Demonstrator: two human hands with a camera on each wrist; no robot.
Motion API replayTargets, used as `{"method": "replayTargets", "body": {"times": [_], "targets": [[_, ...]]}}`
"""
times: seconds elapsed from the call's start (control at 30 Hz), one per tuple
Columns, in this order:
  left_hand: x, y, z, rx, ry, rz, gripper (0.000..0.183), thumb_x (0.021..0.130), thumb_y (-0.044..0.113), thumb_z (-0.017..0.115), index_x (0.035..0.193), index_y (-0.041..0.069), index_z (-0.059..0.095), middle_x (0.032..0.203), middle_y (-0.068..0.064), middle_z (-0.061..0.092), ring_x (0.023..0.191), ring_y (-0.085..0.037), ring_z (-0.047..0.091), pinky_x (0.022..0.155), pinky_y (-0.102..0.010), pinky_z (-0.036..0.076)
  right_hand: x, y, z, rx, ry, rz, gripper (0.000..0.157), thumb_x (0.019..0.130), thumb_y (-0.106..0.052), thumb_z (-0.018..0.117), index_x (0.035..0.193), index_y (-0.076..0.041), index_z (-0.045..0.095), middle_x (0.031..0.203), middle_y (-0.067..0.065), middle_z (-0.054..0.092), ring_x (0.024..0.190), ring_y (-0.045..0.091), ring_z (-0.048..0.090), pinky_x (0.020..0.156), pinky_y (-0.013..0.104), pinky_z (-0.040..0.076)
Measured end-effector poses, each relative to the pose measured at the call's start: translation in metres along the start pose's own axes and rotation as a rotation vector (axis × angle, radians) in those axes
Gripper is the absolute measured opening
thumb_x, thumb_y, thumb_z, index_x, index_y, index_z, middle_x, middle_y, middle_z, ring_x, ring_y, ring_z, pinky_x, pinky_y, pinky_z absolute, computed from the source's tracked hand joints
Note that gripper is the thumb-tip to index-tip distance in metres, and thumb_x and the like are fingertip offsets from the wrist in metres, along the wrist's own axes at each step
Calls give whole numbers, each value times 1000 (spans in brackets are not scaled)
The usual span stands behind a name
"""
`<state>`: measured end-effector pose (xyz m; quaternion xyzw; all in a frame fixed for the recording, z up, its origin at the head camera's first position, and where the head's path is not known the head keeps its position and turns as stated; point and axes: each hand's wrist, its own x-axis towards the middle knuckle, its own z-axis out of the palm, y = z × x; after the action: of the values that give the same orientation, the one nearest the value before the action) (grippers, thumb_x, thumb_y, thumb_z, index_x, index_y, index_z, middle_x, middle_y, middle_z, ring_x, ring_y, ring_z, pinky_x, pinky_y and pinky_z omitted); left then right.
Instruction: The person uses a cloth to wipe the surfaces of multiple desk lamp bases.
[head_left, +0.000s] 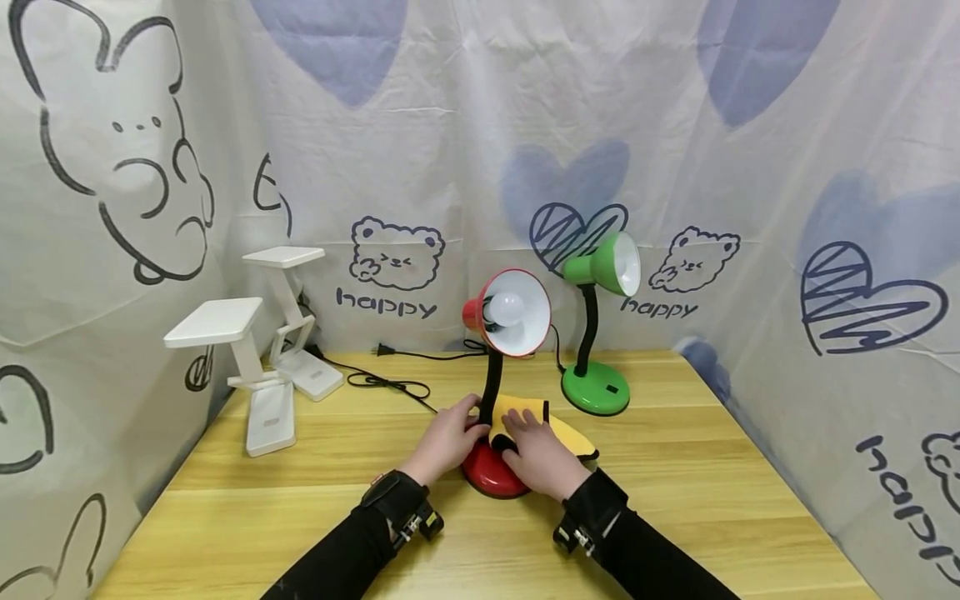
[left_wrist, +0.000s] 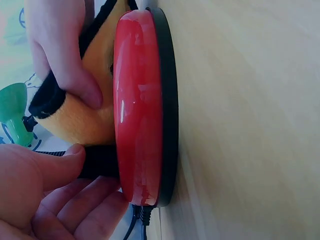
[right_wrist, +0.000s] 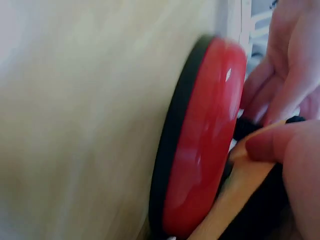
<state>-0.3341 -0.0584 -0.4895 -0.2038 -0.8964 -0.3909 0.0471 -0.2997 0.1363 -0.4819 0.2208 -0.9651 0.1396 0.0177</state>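
The left sleeve (head_left: 326, 550) and right sleeve (head_left: 663, 550) are long and black, with a wide black strap (head_left: 396, 493) round each wrist — dark on dark. Both straps carry a small, boxy black camera (head_left: 432, 525) marked with yellow, plus a silvery metal fitting (head_left: 407, 530) — the left hand (head_left: 447, 437) and right hand (head_left: 545, 454) are bare.

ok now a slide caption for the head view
Left hand holds a red lamp by its black neck, right hand touches a yellow cloth, green lamp behind.
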Motion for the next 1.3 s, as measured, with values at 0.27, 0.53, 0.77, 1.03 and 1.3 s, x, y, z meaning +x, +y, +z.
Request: {"method": "replayTargets", "body": {"times": [0.27,0.53,0.77,1.03,1.3], "targets": [[0,0,1,-3,5,-10,25,95,28,64,119,23,57,116,-7,70,108,-19,66,87,-37,55,-33,-33,-2,-145,-13,-71,54,96,-34,54,141,-5,48,145,15,47,137,37,38,102,61,37],[1,-1,2,-12,7,-24,25,95,27,64,119,23,57,112,-5,71,107,-19,67,88,-38,54,-63,-60,-2,-136,-103,-121,58,94,-38,59,145,-13,46,149,9,45,140,33,36,103,57,38],[-1,1,0,-26,10,-51,31,95,29,64,123,22,56,117,-8,69,110,-21,66,90,-41,53,-63,-59,6,-226,-43,-127,59,92,-41,63,144,-17,47,148,4,46,139,27,40,102,57,40],[-1,1,0,-66,82,-73,27,93,28,66,117,20,57,111,-6,71,104,-20,68,84,-37,55,-45,-27,2,-278,38,-148,58,86,-27,73,140,-17,53,144,4,51,135,26,45,97,58,44],[-2,2,1,-21,115,-89,29,93,30,66,119,20,58,108,-6,72,100,-20,69,81,-37,56,-34,12,-9,149,-73,-146,50,92,-8,55,141,-17,51,151,4,42,145,26,29,112,53,29]]}}
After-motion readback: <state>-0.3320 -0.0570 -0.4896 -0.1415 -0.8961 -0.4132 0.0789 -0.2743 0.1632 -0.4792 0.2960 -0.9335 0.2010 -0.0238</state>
